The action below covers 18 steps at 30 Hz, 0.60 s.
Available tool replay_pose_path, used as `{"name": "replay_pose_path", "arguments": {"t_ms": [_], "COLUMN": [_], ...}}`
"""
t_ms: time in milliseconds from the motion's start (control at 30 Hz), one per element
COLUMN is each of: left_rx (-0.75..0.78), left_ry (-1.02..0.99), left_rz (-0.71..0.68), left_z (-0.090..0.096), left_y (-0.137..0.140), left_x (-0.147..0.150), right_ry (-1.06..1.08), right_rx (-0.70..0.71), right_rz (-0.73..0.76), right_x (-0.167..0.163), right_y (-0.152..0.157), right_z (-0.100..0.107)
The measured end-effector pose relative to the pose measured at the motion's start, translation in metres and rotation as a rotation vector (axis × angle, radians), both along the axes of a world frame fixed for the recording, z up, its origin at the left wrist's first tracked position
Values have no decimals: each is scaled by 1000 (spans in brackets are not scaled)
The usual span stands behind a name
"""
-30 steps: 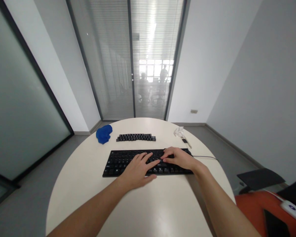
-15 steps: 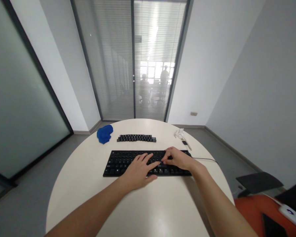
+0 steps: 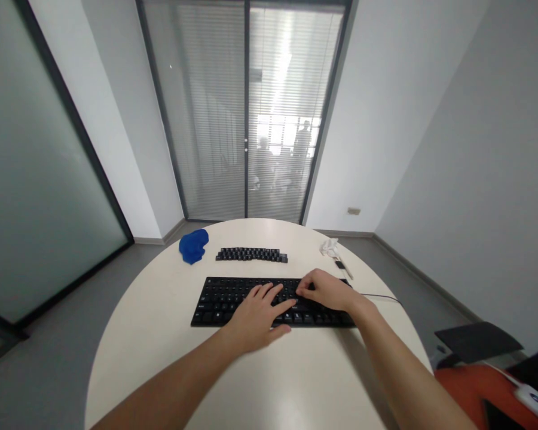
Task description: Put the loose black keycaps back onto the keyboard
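Note:
A black computer keyboard (image 3: 215, 298) lies on the round table in front of me. My left hand (image 3: 257, 316) rests over its middle, palm down with the fingers spread. Just to the right, my right hand (image 3: 320, 289) is over the keys with its thumb and fingertips drawn together. Whatever may be between those fingertips is too small or hidden to make out. Both hands cover part of the keys. Beyond the keyboard, loose black keycaps (image 3: 251, 254) are lined up in rows.
On the cream table (image 3: 143, 334), a crumpled blue cloth (image 3: 193, 245) lies back left. White crumpled tissue (image 3: 329, 247) and a thin light stick-like tool (image 3: 346, 269) lie back right. The keyboard's cable (image 3: 381, 295) runs off the right edge. An orange chair (image 3: 466, 388) stands at lower right.
The view has shifted slightly, so everything sits a little lower and farther right. My right fingertips have come closer together above the keys. My left hand stays spread on the keyboard.

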<state>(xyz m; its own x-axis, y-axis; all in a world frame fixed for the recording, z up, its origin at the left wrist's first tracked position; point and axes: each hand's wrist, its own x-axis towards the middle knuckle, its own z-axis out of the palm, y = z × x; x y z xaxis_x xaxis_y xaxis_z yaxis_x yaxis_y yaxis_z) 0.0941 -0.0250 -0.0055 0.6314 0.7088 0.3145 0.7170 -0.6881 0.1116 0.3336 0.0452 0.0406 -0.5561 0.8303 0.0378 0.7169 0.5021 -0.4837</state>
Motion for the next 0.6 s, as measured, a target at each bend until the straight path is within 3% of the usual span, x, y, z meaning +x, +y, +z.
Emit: {"name": "replay_pose_path", "arguments": {"t_ms": [200, 367, 600], "left_rx": [8, 2, 10], "left_ry": [-4, 12, 26], "left_rz": [-8, -14, -15], "left_z": [-2, 0, 1], "left_y": [2, 2, 2], "left_x": [0, -1, -2], "right_ry": [-324, -393, -443], "right_rx": [292, 349, 390], "right_rz": [-285, -369, -428], "right_x": [-30, -57, -70], "right_y": [36, 56, 58], "right_z": [-5, -21, -32]}}
